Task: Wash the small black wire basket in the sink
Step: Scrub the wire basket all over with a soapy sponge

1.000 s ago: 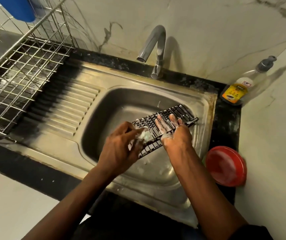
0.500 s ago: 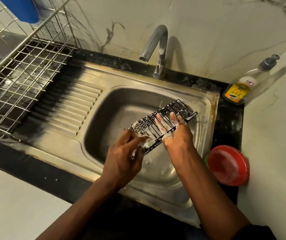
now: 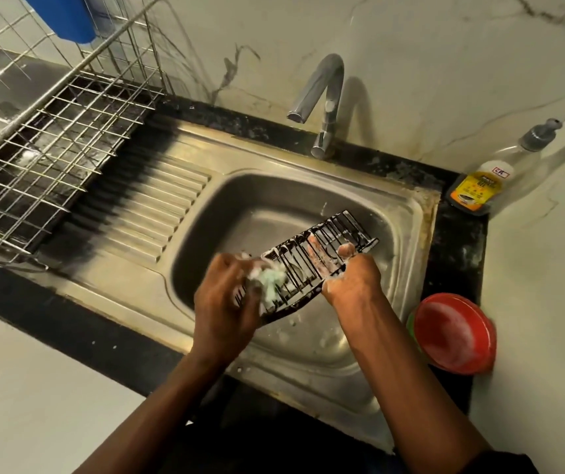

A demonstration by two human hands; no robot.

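The small black wire basket (image 3: 334,239) is held tilted over the steel sink (image 3: 407,241), its wires streaked with foam. My right hand (image 3: 353,280) grips its near right edge, fingers reaching through the wires. My left hand (image 3: 226,302) is closed on a pale green soapy sponge (image 3: 270,282) and presses it against the basket's left end. Foam flecks dot the sink floor below.
The tap (image 3: 322,104) stands behind the basin with no water running. A metal dish rack (image 3: 44,148) sits on the left above the ribbed drainboard (image 3: 151,206). A soap dispenser bottle (image 3: 483,179) and a red soapy bowl (image 3: 455,333) stand on the right counter.
The basket has been turned more on edge and lowered slightly. My left hand with the sponge has moved from the basket's underside onto its left end.
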